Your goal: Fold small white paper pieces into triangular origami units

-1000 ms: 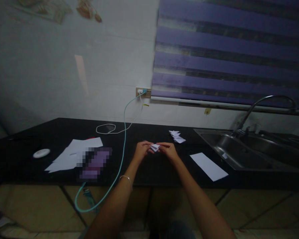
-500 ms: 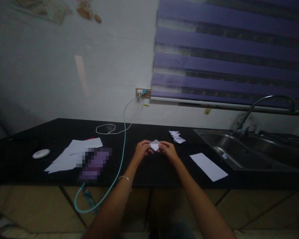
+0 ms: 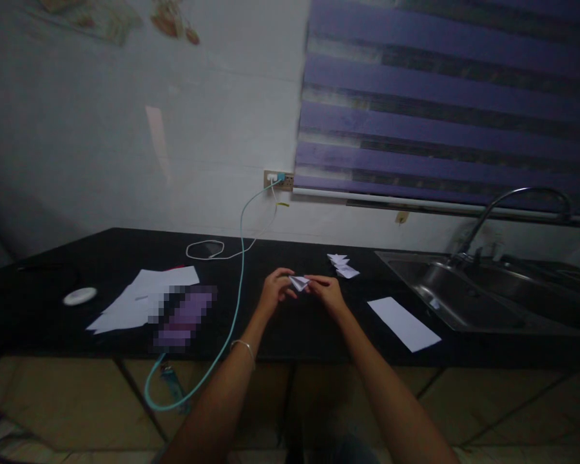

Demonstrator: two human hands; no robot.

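Observation:
Between my two hands, above the black countertop [image 3: 290, 335], is a small piece of folded white paper [image 3: 299, 283], shaped like a triangle with its point toward me. My left hand [image 3: 275, 290] pinches its left corner, and a silvery bracelet circles that wrist. On the other side my right hand [image 3: 326, 293] grips the right corner with thumb and fingers. Behind my right hand lie several folded white paper pieces [image 3: 342, 265] in a small overlapping row. A white paper strip [image 3: 405, 323] rests flat to the right of my right forearm.
White sheets [image 3: 140, 296] lie in a loose stack at the left, partly covered by a blurred purple item [image 3: 186, 317]. A round white object [image 3: 80, 296] is farther left. A teal cable [image 3: 240, 283] runs from the wall socket [image 3: 278, 180] over the counter edge. A steel sink [image 3: 444, 290] fills the right.
The paper in my hands has gone from a diamond shape to a flatter triangle, its upper point folded down. Both hands stay in nearly the same place.

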